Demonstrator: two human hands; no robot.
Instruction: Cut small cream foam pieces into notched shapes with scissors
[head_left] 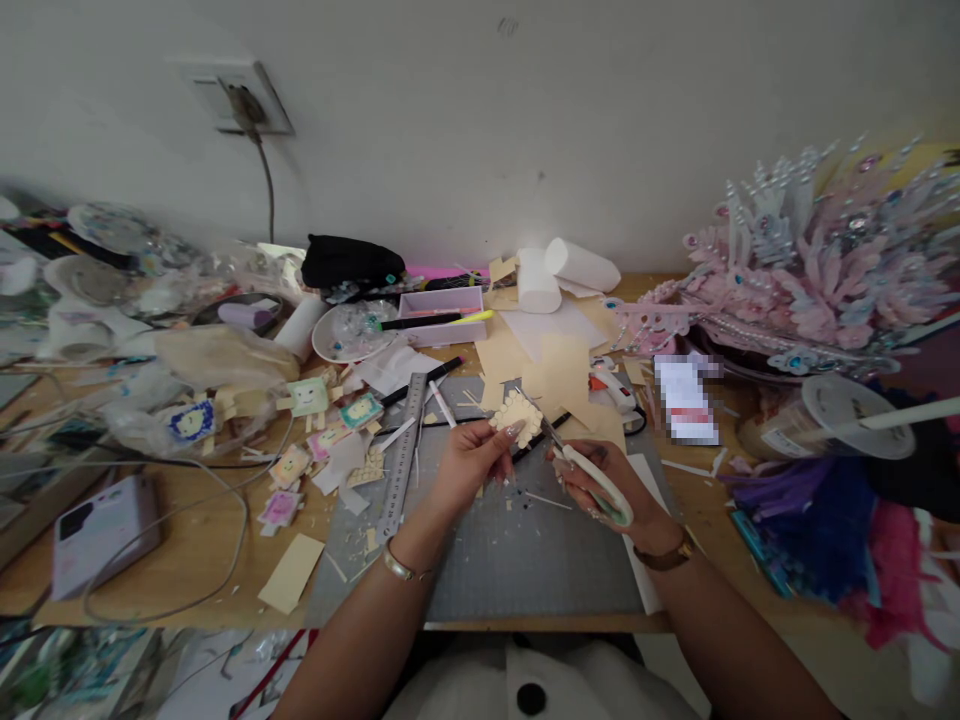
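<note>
My left hand (478, 458) pinches a small cream paper cutout (516, 415) with a scalloped edge, held above the grey cutting mat (495, 560). In my right hand (600, 480) is a pair of scissors (592, 475) with white handles, my fingers wrapped round them. The blades point up and left, right beside the cutout's right edge; whether they touch it I cannot tell. A metal ruler (405, 450) lies on the mat's left side. Thin paper scraps are scattered around both hands.
Cream paper sheets (562, 372) lie behind my hands. Small painted paper figures (307, 397) and a lilac power bank or similar device (105, 535) are at left. To the right are a phone (684, 400), a lidded plastic cup (817, 430) and a pink beaded headdress (810, 270).
</note>
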